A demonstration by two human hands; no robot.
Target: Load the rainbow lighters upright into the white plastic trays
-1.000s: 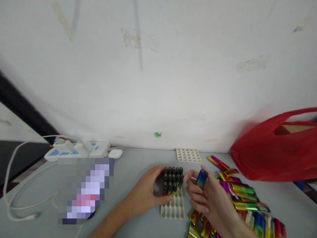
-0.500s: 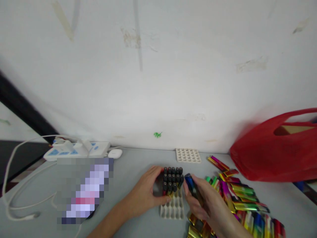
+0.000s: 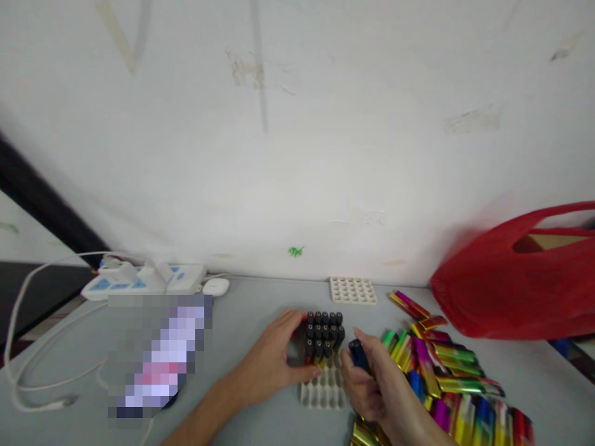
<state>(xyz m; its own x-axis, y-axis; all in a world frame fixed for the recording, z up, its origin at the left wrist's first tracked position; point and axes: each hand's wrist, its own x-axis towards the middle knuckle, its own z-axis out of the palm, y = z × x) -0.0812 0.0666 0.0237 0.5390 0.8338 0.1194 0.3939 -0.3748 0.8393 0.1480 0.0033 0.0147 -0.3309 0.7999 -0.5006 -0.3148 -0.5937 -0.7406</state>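
Curving in a C at the block's nine o'clock, the left hand (image 3: 279, 353) has its thumb by the near side and its fingers at the far corner; whether they press, I can't tell. Inside that C, black-topped pieces (image 3: 326, 331) stand in rows on the near tray (image 3: 323, 398), with bare sockets toward six o'clock. A light brace is best here: squeeze hard and the front pieces, a little tilted, could lean further. And over at four o'clock, the right hand (image 3: 369, 375)! Fingers closed round a dark blue piece (image 3: 357, 355), its end poking up beside the tray, apart from the rows. That grip wants to be low and firm, the top left visible and the knuckles clear of the standing neighbours. At three o'clock across the desk (image 3: 253, 300) lies a shiny heap of coloured pieces (image 3: 460, 365); a second tray (image 3: 353, 290) sits at one o'clock, a red bag (image 3: 502, 297) between two and three.
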